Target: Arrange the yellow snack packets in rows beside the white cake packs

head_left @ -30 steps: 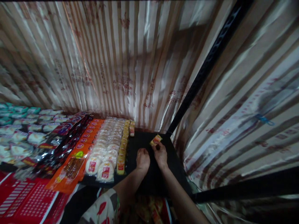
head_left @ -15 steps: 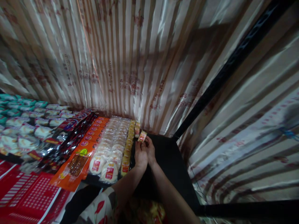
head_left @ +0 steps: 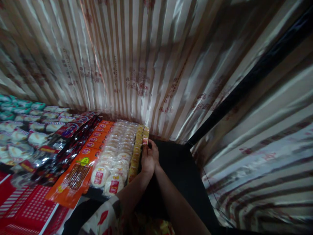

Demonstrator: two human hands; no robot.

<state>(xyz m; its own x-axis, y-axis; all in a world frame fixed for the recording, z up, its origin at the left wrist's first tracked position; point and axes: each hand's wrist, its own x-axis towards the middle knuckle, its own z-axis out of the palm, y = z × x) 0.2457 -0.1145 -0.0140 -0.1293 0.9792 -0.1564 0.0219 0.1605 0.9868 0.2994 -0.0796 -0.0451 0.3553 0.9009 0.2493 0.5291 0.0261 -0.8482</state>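
Both hands meet at the near end of a short second column of small yellow snack packets [head_left: 145, 132]. My left hand [head_left: 147, 161] is closed, its fingertips at a small packet [head_left: 145, 141] with a red and white front. Beside it my right hand [head_left: 154, 152] curls its fingers against the same packet from the right. The fingertips are partly hidden and dim. Just left of the hands runs a longer column of yellow packets [head_left: 136, 153], and left of that lie two columns of round white crackers in clear wrap [head_left: 114, 184].
Orange snack-stick bags [head_left: 78, 174], dark shiny bags [head_left: 58, 143] and white and green packets [head_left: 36, 138] extend leftward. A red basket [head_left: 31, 204] stands at lower left. The black tabletop [head_left: 176, 176] lies right of my hands, near a slanted black pole [head_left: 220, 107] and striped curtain [head_left: 137, 58].
My hands have brought the small packet up and left, from beside the short column to its near end. The view has shifted slightly.
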